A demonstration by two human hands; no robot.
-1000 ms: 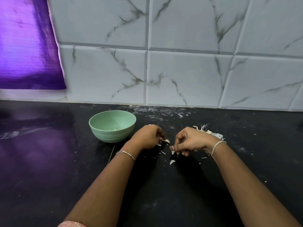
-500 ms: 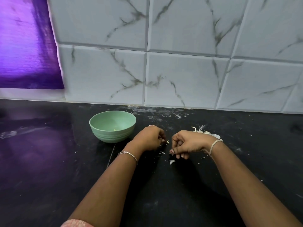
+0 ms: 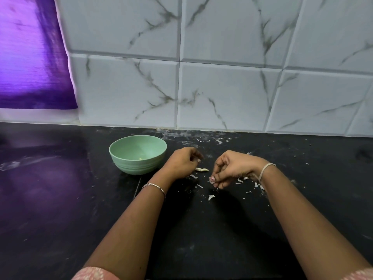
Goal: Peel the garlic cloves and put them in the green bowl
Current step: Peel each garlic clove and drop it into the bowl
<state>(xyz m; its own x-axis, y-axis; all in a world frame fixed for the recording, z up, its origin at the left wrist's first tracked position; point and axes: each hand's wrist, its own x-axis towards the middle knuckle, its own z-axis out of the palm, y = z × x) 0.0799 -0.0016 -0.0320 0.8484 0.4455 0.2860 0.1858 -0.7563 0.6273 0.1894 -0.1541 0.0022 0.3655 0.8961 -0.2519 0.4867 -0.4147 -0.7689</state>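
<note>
- One green bowl [image 3: 139, 167] is stood on the black bench [image 3: 60, 199], at 9 o'clock of the hands. One pale yellow bit [image 3: 140, 158] is seen inside it and is judged to be a peeled clove.
- The left hand [image 3: 181, 162] is held just beside the bowl with its fingers curled. Whether anything is grasped in its grip cannot be told. One bracelet [image 3: 154, 186] is worn on that wrist.
- One pale sliver [image 3: 201, 169] is seen at 4 o'clock of the left hand. It cannot be told whether it is touched by the hand, or whether it is skin or clove.
- The right hand [image 3: 236, 168] is held low over the bench. Its grip is clenched to a fingertip pinch on a small pink-tinged piece, judged to be the garlic clove [image 3: 212, 179] being peeled. One pale band [image 3: 266, 170] is worn at the wrist.
- Skin scraps [image 3: 256, 185] are scattered from 3 to 6 o'clock of the right hand and are too small to be counted. One larger curled scrap [image 3: 211, 197] lies at 6 o'clock.
- The clove could be lost among the scraps if the pinch slips, since so little of it is held.
- Skin clinging to the fingers could be carried into the bowl.
- The bowl could be nudged by the left hand, being so close.
</note>
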